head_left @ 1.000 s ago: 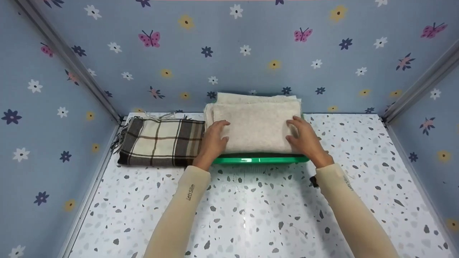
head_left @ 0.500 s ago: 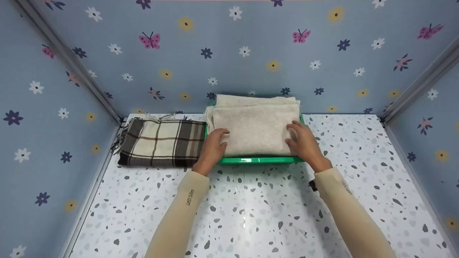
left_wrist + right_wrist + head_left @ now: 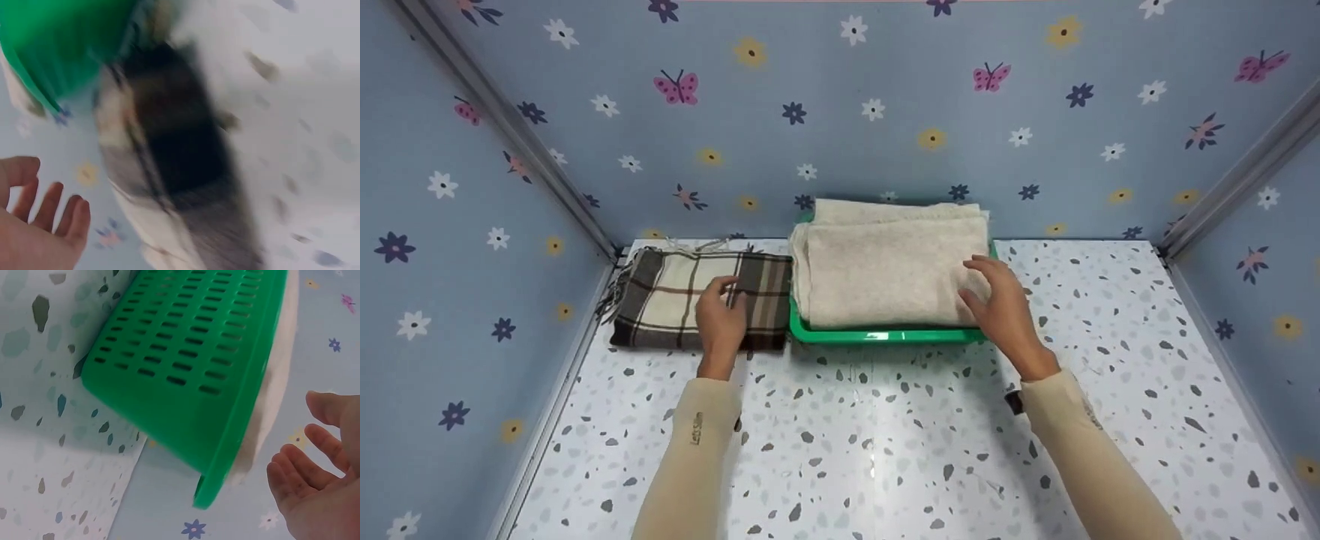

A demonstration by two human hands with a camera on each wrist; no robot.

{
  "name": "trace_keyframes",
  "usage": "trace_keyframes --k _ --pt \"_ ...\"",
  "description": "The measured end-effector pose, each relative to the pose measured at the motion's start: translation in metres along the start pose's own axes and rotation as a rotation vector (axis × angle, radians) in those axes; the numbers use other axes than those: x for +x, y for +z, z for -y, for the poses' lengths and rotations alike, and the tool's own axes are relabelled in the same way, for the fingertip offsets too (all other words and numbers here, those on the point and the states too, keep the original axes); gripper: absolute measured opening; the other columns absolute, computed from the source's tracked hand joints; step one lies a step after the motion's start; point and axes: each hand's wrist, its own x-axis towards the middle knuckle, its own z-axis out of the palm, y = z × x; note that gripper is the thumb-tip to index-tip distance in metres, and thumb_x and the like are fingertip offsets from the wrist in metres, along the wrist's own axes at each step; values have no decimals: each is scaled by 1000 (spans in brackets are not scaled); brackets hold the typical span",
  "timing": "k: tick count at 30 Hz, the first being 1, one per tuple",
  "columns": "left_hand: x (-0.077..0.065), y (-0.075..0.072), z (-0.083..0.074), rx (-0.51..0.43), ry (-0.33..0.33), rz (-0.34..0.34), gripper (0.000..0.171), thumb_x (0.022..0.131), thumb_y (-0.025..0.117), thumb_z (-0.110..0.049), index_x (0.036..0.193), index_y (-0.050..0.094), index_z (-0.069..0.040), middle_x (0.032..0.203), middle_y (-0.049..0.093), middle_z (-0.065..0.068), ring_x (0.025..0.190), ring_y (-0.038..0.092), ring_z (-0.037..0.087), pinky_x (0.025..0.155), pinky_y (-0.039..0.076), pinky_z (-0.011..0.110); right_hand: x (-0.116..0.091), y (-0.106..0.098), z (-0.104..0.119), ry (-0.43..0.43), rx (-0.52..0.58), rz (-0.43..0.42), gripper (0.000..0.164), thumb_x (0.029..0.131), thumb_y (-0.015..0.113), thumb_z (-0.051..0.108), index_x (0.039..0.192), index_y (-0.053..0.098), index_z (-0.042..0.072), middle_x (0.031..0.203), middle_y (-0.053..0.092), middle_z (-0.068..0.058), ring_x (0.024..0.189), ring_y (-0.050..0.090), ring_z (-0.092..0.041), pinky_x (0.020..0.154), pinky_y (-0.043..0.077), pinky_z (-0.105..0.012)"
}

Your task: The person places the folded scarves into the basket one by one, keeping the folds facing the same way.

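A folded cream cloth (image 3: 896,274) lies in a green basket (image 3: 885,337) at the back middle of the table. Left of the basket is a folded plaid scarf (image 3: 667,300) with a fringe at its far left end. My left hand (image 3: 721,319) hovers over the scarf's right half, fingers loosely bent, holding nothing. At the basket's right end, my right hand (image 3: 1005,311) hangs with thumb and fingers apart. The right wrist view has that hand (image 3: 320,467) clear of the basket's slotted wall (image 3: 174,354). The left wrist view is blurred, with the scarf (image 3: 174,152) beside the hand.
A flowered blue wall (image 3: 855,97) stands close behind the basket, with side walls (image 3: 442,300) to left and right. The speckled white tabletop (image 3: 870,450) stretches in front of the basket and to its right.
My left hand has left the cream cloth's left edge and moved left over the plaid scarf. The right hand has drawn slightly away from the cloth. The cloth stays in the basket.
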Motion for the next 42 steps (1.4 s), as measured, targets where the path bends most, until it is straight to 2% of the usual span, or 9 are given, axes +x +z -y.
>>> trace_keyframes --k 3,8,15,19,25,30,34,38,42 --pt "1 -16 22 18 -94 -94 31 100 65 3 130 66 8 138 62 29 131 55 47 109 43 59 -6 3 7 -30 26 -23 40 98 73 0 137 64 -6 147 56 -28 139 51 -45 112 42 -60" --pt "-1 -36 50 100 -214 -207 37 97 66 1 132 64 10 138 59 33 134 48 51 114 37 58 -16 8 19 -73 49 -48 37 97 74 -1 134 65 -5 143 60 -26 135 55 -43 110 45 -58" --pt "-6 -57 75 144 -369 -225 58 99 70 -10 150 48 9 162 32 33 148 29 52 122 26 60 -32 21 38 -116 92 -90 35 95 75 -4 129 68 -4 137 64 -23 130 60 -40 102 51 -53" --pt "-5 -69 83 49 -479 -210 75 102 66 -17 163 27 4 171 12 31 155 16 53 127 18 60 -43 33 49 -148 93 -111 33 93 77 -5 125 70 -2 133 67 -19 126 63 -36 97 55 -51" --pt "-2 -82 85 -194 -589 -173 85 107 58 -20 170 2 -8 175 1 22 162 7 39 129 18 49 -62 52 61 -160 140 -98 32 92 79 -5 123 71 -1 130 69 -14 122 66 -29 95 56 -46" --pt "4 -91 85 -405 -672 -163 84 109 51 -18 170 -6 -16 177 0 13 162 15 27 125 31 39 -80 69 69 -185 158 -48 33 92 79 -4 123 71 3 130 69 -10 122 65 -26 97 56 -44" --pt "8 -96 86 -496 -697 -170 80 110 47 -18 171 -6 -21 178 1 8 161 20 23 123 34 33 -93 84 71 -203 175 -18 36 90 80 -7 123 72 5 127 70 -9 119 66 -24 92 58 -42" --pt "9 -98 88 -523 -668 -187 80 111 46 -17 171 -7 -21 178 2 6 162 15 20 125 30 33 -104 99 69 -190 201 23 38 89 80 -7 124 71 5 126 70 -9 116 67 -25 87 59 -43" --pt "8 -99 91 -538 -649 -191 77 112 44 -18 171 -6 -20 178 9 8 161 21 22 124 34 37 -114 113 65 -145 221 97 36 92 78 -5 126 69 4 125 70 -9 115 68 -26 89 59 -45"
